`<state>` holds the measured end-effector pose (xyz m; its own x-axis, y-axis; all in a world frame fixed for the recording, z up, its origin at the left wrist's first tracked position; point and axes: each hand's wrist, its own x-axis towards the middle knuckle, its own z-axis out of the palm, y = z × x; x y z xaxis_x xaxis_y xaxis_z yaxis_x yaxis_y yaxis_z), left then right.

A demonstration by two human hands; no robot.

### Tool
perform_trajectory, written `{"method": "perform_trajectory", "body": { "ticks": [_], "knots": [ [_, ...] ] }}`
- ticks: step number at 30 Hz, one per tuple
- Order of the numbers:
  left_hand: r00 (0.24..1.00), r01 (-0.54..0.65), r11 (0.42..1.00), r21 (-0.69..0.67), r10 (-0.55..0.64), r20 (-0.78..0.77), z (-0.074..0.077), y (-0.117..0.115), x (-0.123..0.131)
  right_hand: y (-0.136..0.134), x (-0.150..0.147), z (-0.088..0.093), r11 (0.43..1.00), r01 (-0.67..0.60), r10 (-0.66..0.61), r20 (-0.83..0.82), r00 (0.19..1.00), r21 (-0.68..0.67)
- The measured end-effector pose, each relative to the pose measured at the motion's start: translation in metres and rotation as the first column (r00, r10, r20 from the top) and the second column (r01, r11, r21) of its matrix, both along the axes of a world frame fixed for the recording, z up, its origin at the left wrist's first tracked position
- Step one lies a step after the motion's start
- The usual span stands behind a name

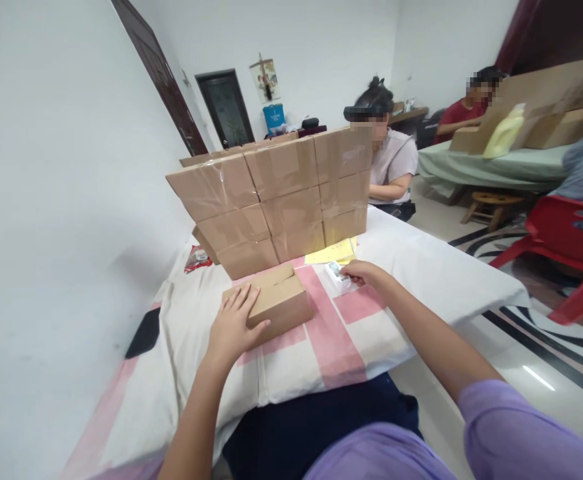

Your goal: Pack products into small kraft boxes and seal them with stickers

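Resting at twelve o'clock, your left hand (231, 327) lies with fingers spread over the near-left of the cardboard box (284, 307), and here at one o'clock your right hand (365, 273) is curled in, thumb and fingers seemingly pinching the near-right edge of a small white item (337, 277); the fingertips are partly hidden. So how far along are we? The box's top looks folded down, a seam running across it, and I'd call that part done. I can't make out tape on that seam, so it may be unsealed, and the white item is outside, just beyond the box's right side. Further out, yellow paper (332, 252) lies between twelve and one, near your right fingers. Behind it all, a wall of taped cartons (294, 207) stands across twelve. Red packet (197, 259) at eleven, black flat thing (144, 333) at ten, and a co-worker (398, 160) sits past the cartons at one!
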<state>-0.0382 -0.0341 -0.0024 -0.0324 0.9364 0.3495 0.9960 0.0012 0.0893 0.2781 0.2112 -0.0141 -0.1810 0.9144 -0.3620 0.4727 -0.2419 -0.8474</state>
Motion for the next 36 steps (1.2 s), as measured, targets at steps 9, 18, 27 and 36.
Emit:
{"method": "perform_trajectory", "body": {
  "ticks": [9,18,27,36],
  "knots": [
    [0.993,-0.042,0.999,-0.015,0.040,-0.111,0.004,-0.003,0.007,-0.018,-0.001,-0.026,1.000,0.014,-0.016,-0.149,0.989,-0.016],
    [0.989,-0.088,0.996,-0.007,0.087,-0.116,0.007,-0.006,0.013,-0.046,0.003,-0.042,0.990,0.090,-0.072,-0.166,0.984,0.105],
    [0.988,-0.115,0.993,-0.001,0.114,-0.106,0.008,-0.007,0.016,-0.054,0.031,-0.028,0.997,0.008,-0.012,-0.053,0.999,-0.078],
    [0.988,-0.128,0.992,-0.004,0.127,-0.092,0.008,-0.006,0.017,-0.061,0.016,-0.042,0.992,0.006,-0.043,-0.299,0.953,-0.123]
  ]
}}
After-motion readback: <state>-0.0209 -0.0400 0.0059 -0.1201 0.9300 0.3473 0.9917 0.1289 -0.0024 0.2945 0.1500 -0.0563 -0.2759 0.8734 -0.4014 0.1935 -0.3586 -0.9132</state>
